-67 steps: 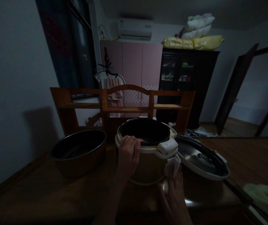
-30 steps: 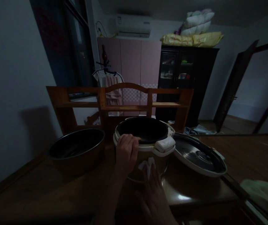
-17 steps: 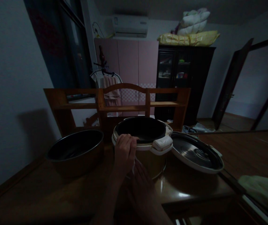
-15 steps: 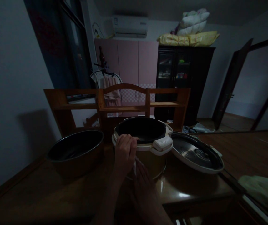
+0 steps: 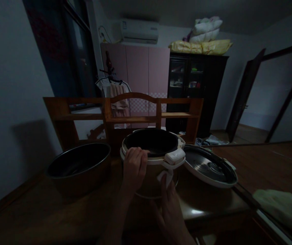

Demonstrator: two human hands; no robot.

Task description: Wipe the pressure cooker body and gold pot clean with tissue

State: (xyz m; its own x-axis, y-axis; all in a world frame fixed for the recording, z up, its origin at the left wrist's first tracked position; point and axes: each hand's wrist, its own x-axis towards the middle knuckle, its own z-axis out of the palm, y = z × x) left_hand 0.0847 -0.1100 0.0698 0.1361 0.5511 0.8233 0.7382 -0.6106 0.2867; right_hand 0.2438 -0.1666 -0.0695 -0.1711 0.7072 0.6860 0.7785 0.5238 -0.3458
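Observation:
A rice cooker body (image 5: 148,180) with a white rim and a dark inside stands without its lid on the wooden desk. My left hand (image 5: 135,166) is closed over its near rim, fingers curled to the inner side. Lower on the right, my right hand (image 5: 170,200) presses a white cloth (image 5: 165,177) against the cooker's outer wall, just below the white handle (image 5: 175,156). The cloth is bunched under the fingertips. To the left sits a dark inner pot (image 5: 80,170). On the right the round lid (image 5: 211,166) lies with its metal inner side up.
A wooden shelf rack (image 5: 133,119) rises along the desk's back edge. Light reflects off the glossy desk top (image 5: 197,211). At the lower right lies a pale green cloth (image 5: 283,207). Behind are a pink wardrobe (image 5: 138,71) and a dark cabinet (image 5: 197,92).
My right hand has slid the cloth to the right and upward along the cooker's wall. My left hand keeps its hold on the rim. The view has shifted slightly.

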